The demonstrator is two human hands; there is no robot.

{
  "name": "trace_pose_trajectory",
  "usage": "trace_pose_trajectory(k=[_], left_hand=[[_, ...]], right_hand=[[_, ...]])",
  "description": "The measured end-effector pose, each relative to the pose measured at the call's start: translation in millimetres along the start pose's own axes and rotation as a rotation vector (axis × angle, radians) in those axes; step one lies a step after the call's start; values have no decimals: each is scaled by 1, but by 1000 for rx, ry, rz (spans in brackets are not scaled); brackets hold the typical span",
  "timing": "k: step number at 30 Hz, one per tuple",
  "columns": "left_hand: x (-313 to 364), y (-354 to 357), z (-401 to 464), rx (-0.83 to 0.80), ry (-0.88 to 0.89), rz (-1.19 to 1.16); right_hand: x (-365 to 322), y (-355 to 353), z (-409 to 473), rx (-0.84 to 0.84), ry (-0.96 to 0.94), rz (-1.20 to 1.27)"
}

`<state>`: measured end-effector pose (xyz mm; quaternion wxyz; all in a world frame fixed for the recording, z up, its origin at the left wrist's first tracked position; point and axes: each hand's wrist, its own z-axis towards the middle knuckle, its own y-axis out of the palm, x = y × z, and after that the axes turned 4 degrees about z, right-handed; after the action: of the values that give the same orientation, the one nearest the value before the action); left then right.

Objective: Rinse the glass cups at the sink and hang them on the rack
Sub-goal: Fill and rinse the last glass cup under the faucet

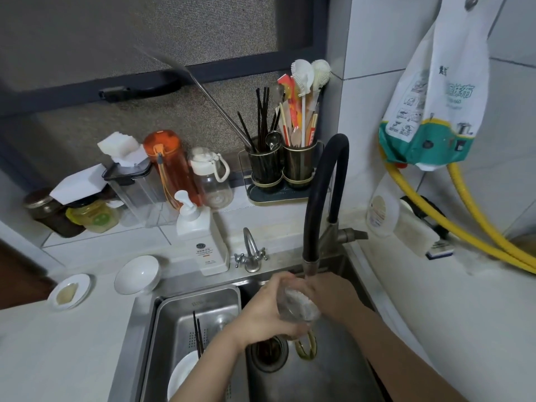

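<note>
Here, nearest, an inset basin in the sink's left half holds chopsticks and a white plate. Over the drain, left hand grasps the glass cup, fingers curled round its base end. Right hand meets the cup from the right, at the mouth end; grip there unclear — cannot tell whether clenched on the rim or reaching inside. Cup's long axis tilts, mouth up and far toward the black faucet nozzle just above. Left hand carries it. Farther: soap bottle on the desk, utensil holders. No rack in view; judged mid-rinse.
</note>
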<state>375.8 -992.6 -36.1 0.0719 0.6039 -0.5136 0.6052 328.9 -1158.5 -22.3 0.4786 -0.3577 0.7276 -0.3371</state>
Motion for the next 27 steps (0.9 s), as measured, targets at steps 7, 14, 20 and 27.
trace_pose_trajectory(k=[7,14,20,27], left_hand=[[6,-1,-2,-43,10,-83],[8,-9,1,-122,-9,-44],[12,4,3,19,-44,103],[12,-1,2,-41,29,74]], right_hand=[[1,0,10,-71,-37,172],[5,2,10,-38,-44,15],[8,11,8,-61,-48,-203],[17,10,15,-49,87,248]])
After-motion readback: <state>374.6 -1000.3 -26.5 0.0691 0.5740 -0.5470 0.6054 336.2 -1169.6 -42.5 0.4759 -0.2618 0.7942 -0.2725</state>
